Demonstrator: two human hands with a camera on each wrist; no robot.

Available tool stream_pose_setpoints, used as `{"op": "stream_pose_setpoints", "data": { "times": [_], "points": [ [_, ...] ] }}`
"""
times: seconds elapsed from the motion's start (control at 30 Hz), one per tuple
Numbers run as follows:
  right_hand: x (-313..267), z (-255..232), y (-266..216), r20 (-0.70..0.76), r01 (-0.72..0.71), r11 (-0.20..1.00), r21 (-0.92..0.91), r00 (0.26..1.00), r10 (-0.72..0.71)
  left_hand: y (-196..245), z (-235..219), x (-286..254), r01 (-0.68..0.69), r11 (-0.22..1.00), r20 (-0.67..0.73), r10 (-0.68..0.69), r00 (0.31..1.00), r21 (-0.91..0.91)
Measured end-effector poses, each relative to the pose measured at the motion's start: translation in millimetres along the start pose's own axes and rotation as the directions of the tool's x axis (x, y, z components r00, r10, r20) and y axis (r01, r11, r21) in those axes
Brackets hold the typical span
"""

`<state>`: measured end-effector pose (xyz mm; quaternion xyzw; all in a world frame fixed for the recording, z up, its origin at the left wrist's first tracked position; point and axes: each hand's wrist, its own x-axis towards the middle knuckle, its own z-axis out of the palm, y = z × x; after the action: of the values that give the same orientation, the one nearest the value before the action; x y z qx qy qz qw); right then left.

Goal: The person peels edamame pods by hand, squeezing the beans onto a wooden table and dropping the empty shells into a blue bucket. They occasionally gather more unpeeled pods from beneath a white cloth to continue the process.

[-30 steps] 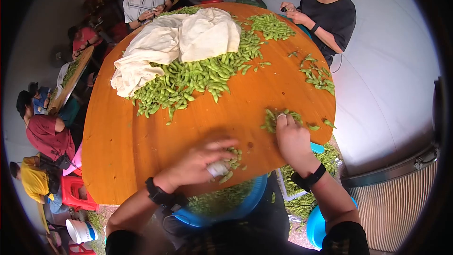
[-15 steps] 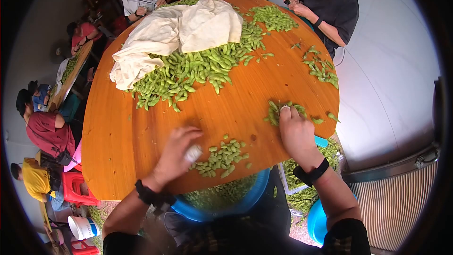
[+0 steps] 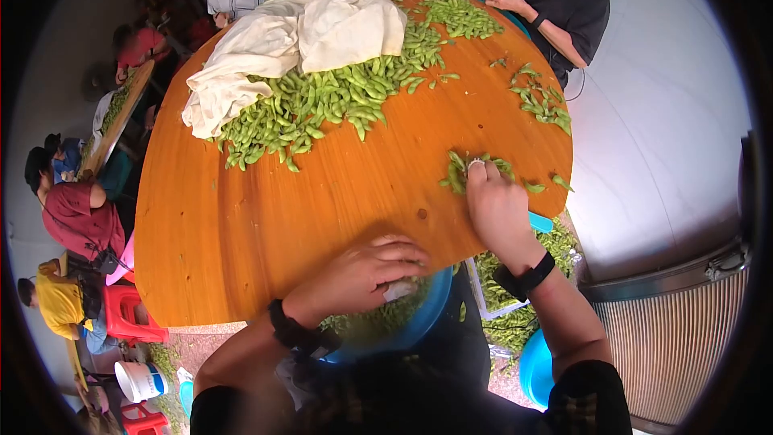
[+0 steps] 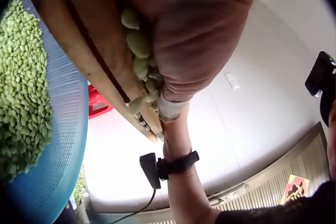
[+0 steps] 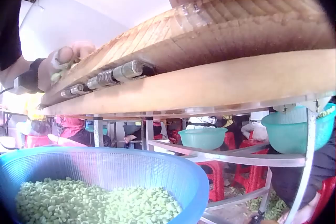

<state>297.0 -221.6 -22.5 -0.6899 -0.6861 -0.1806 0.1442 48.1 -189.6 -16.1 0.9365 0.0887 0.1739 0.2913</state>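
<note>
My left hand [image 3: 382, 270] lies at the table's front edge, palm down, with white wrapping on the thumb. Shelled green soybeans [image 4: 139, 45] are bunched against its palm at the edge, as the left wrist view shows. Just below is a blue basket [image 5: 194, 190] holding a mass of shelled beans. Farther right, my right hand [image 3: 501, 205] pinches at a small heap of soybean pods [image 3: 457, 173]; its thumb has a white cover, and the fingertips are partly sunk among the pods. In the right wrist view the left hand [image 5: 65, 58] shows beyond the table edge.
A round wooden table [image 3: 322, 201] bears a large pod heap [image 3: 322, 105], partly under cream cloth [image 3: 350, 28]. Loose pods [image 3: 541, 101] lie right. Beside my right forearm are a blue tub [image 3: 535, 370] and a container of pods [image 3: 499, 274]. People sit around on stools.
My left hand has reached beyond the shelled beans on the tabletop, then come back to the front edge, and the beans have left that spot. My right hand stays at the pods.
</note>
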Motion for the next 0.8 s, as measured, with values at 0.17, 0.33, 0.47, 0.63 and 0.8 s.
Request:
{"op": "stream_pose_setpoints", "data": {
  "times": [0.17,0.33,0.47,0.63,0.8],
  "points": [
    [0,4,1,-0.017,0.008,1.0,-0.001,1.0,-0.008,30,8,-27,-0.013,0.977,0.159,-0.022,0.987,0.214],
    [-1,3,1,-0.022,0.014,1.0,-0.014,1.0,-0.015,45,16,-54,-0.204,0.754,0.344,-0.032,0.938,0.624],
    [-2,5,2,-0.02,0.01,1.0,0.012,1.0,-0.01,39,26,-72,-0.155,0.796,0.272,-0.012,0.962,0.585],
    [0,1,2,-0.059,0.022,0.999,0.032,0.998,-0.02,46,11,-79,-0.122,0.932,0.259,0.031,0.965,0.341],
    [0,11,2,-0.021,-0.025,1.0,-0.007,0.999,0.025,17,-49,-49,0.375,0.794,-0.288,-0.262,0.921,0.479]
  ]
}}
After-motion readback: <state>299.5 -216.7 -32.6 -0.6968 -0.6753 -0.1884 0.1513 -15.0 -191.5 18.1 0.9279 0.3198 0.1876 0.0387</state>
